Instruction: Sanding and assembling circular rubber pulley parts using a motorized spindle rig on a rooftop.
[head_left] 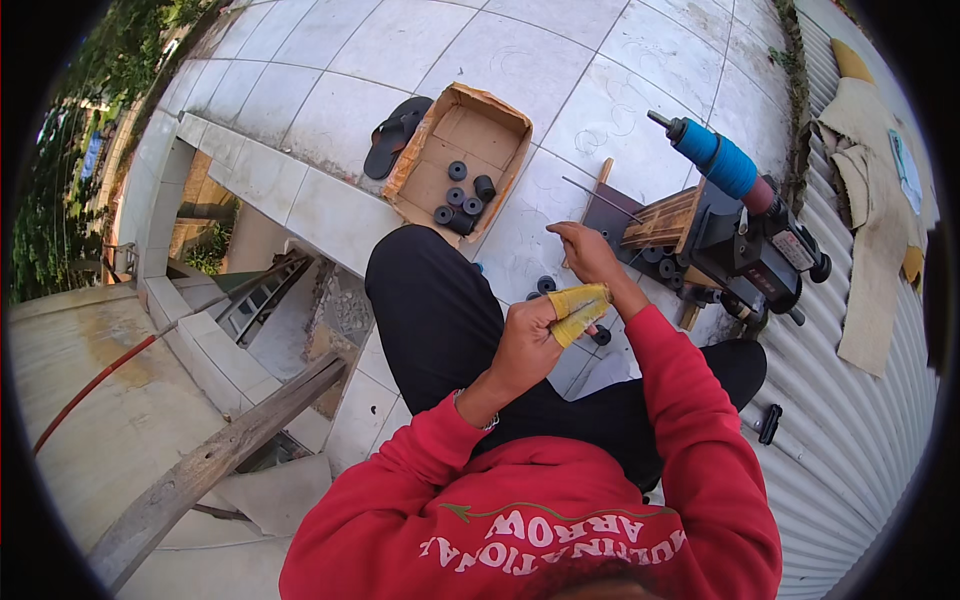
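My left hand (535, 345) is raised over my lap, with yellow wrapping (580, 308) around its fingers. Those fingers are bent and pressed together; whatever they may hold is hidden. Just past them shows a black cylinder with a centre hole (601, 335), and I cannot tell whether they touch it. My right hand (590, 255) is beyond the left one, index finger stretched out to the left, nothing visible in it. Near it is a slatted wooden piece (655, 222) on a dark machine (750, 262) with a blue-wrapped part (718, 158). More black cylinders (546, 285) lie on the tiles.
An open cardboard box (405, 185) ahead of my knee contains several black cylinders (457, 171). Dark sandals (394, 138) lie against its left side. Corrugated sheeting (830, 440) runs along the right, with beige cloth (868, 200) on it. The tiled ledge (330, 215) drops away at left.
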